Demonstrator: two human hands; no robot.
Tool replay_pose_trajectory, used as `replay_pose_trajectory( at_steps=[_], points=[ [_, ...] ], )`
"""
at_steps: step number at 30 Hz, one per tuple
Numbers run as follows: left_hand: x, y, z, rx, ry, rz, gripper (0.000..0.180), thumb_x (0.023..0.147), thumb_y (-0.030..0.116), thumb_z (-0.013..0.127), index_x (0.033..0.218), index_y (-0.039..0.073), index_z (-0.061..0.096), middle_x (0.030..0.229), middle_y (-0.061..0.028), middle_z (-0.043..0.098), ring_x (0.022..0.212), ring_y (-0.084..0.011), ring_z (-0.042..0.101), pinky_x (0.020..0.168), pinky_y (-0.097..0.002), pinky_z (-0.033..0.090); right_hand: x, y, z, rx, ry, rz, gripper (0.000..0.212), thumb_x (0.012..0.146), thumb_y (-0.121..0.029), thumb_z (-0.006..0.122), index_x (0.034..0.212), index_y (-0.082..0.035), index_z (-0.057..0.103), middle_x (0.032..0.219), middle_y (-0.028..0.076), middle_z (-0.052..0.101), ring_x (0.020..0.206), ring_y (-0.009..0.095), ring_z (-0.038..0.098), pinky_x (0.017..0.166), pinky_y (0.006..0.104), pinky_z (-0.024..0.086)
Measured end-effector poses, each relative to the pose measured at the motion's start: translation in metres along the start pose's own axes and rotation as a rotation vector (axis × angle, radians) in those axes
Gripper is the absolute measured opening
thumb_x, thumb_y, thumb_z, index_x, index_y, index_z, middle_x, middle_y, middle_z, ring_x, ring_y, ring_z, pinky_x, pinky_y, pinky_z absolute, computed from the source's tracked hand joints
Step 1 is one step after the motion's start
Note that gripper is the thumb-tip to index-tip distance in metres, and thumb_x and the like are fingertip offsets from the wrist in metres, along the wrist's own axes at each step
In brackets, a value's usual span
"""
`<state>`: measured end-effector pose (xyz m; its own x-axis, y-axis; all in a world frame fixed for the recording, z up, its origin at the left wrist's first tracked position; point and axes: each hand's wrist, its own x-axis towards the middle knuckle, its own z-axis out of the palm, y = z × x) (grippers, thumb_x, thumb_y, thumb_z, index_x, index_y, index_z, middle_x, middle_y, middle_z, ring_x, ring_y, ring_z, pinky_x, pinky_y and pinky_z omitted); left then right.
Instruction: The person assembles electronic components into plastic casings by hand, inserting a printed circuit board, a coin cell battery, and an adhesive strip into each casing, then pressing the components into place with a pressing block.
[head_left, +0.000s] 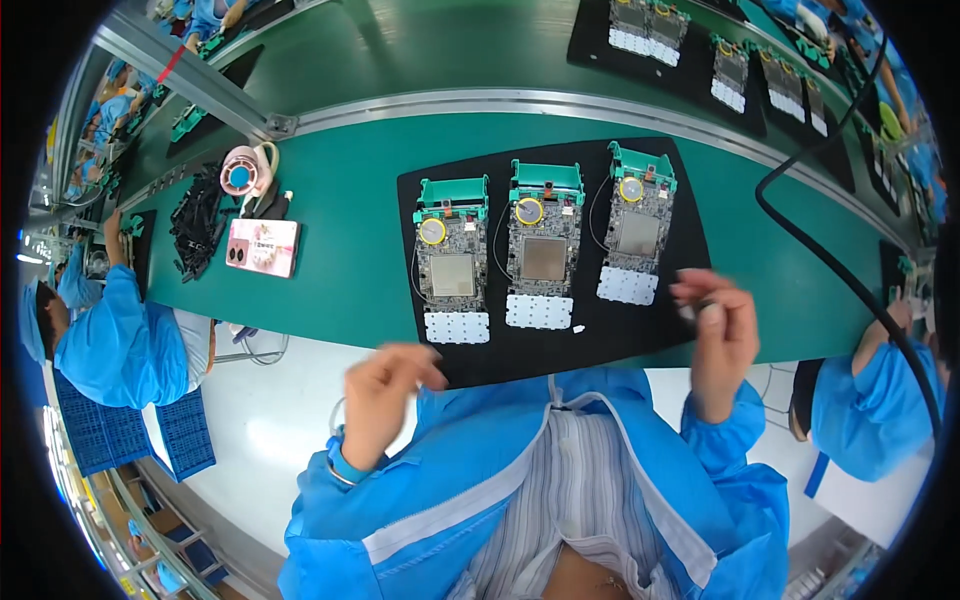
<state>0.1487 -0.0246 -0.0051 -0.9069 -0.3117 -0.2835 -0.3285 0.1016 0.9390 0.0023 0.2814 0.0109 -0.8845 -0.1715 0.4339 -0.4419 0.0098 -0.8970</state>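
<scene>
Three circuit boards point(452, 275) point(543, 258) point(636, 232) lie side by side on a black mat point(590, 353). Each has a green plastic holder at its far end, a round yellow-rimmed part, a square metal shield and a white dotted pad at the near end. A tiny white scrap point(578, 329) lies by the middle board. My left hand point(385, 392) hovers at the mat's near left edge, fingers bent and smeared by motion. Beside the mat's right edge, my right hand point(722, 335) pinches a small dark piece point(702, 308), too blurred to name.
Left on the green table point(345, 215) are a pile of black parts point(198, 222), a small handheld fan point(240, 175) and a pink phone point(263, 247). A metal rail point(400, 112) runs along the back. A black cable point(815, 240) hangs at right. Co-workers in blue sit on both sides.
</scene>
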Motion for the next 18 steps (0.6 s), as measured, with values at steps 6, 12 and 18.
replay_pose_trajectory(
  at_steps=[6, 12, 18],
  points=[
    [0.053, -0.01, 0.037, 0.14, 0.231, 0.477, 0.051, 0.091, 0.007, 0.057, 0.137, -0.004, 0.039, 0.136, -0.0225, 0.044, 0.125, -0.0328, 0.045, 0.104, -0.0376, 0.037, 0.011, 0.005, 0.029, -0.66, -0.597, -0.165, 0.011, 0.084, -0.004, 0.061, 0.09, -0.005, 0.051, 0.126, 0.013, 0.058, 0.128, 0.031, 0.046, 0.109, 0.0546, 0.025],
    [0.054, -0.004, 0.07, 0.536, 0.363, 0.633, 0.059, 0.078, 0.009, 0.073, 0.13, -0.005, 0.048, 0.125, -0.0236, 0.05, 0.11, -0.0374, 0.052, 0.09, -0.0385, 0.044, 0.007, -0.003, 0.018, -0.851, -0.425, -0.205, 0.012, 0.082, -0.003, 0.062, 0.09, -0.005, 0.053, 0.129, 0.017, 0.055, 0.13, 0.033, 0.044, 0.109, 0.0549, 0.025],
    [0.061, 0.012, 0.088, 0.458, 0.293, 0.668, 0.063, 0.07, 0.01, 0.078, 0.126, -0.005, 0.053, 0.099, -0.0145, 0.06, 0.092, -0.0276, 0.055, 0.077, -0.0351, 0.045, 0.005, 0.001, 0.048, -0.584, -0.679, -0.151, 0.015, 0.083, -0.004, 0.061, 0.093, -0.004, 0.05, 0.137, 0.018, 0.048, 0.129, 0.034, 0.044, 0.106, 0.0498, 0.033]
  ],
)
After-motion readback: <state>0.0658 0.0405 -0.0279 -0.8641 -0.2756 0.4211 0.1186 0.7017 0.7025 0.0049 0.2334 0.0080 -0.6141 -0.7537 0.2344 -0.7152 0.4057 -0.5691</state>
